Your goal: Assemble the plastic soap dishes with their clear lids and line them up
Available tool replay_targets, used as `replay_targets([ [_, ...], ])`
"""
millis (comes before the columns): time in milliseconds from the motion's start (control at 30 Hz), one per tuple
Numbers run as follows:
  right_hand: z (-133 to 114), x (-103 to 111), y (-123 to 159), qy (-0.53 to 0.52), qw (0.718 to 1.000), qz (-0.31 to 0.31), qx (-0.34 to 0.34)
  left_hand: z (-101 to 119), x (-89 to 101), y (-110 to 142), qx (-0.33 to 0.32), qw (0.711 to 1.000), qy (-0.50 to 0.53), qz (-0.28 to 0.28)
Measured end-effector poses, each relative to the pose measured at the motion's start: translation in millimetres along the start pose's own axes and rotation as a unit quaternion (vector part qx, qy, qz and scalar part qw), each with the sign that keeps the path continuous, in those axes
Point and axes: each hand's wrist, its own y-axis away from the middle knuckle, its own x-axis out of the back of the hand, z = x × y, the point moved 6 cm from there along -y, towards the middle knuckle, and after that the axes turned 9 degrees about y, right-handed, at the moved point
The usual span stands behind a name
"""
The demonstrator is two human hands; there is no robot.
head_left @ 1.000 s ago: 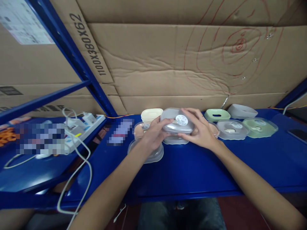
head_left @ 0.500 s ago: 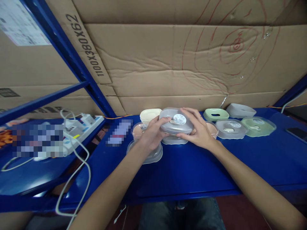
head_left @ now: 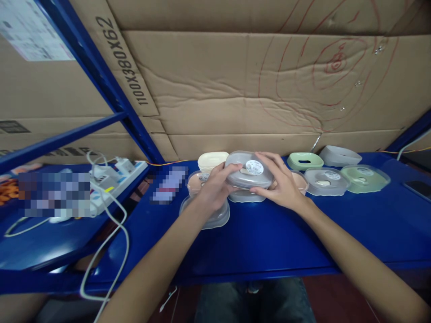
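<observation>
Both hands are on it here: the left hand grips the near-left side of a grey lidded container, thumb laid across the top, while the right hand cups the opposite side, fingers curved over the edge and thumb low at the front. So the container sits between the two palms, above the blue table, tilted so its round white label shows. Just below it, another grey container! One more, a clear-lidded box, lies by the left wrist, and over to the right, a green container stands beside a grey one.
</observation>
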Motion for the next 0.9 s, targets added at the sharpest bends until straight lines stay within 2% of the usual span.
replay_targets([
  [367,-0.3,5.3,-1.5,0.012,1.0,0.013,0.008,1.9,-2.6,1.9,-0.002,1.0,-0.018,-0.007],
  [900,-7.1,14.0,-3.8,-0.006,1.0,-0.009,0.015,1.3,-2.6,0.4,0.012,0.998,-0.033,-0.044],
])
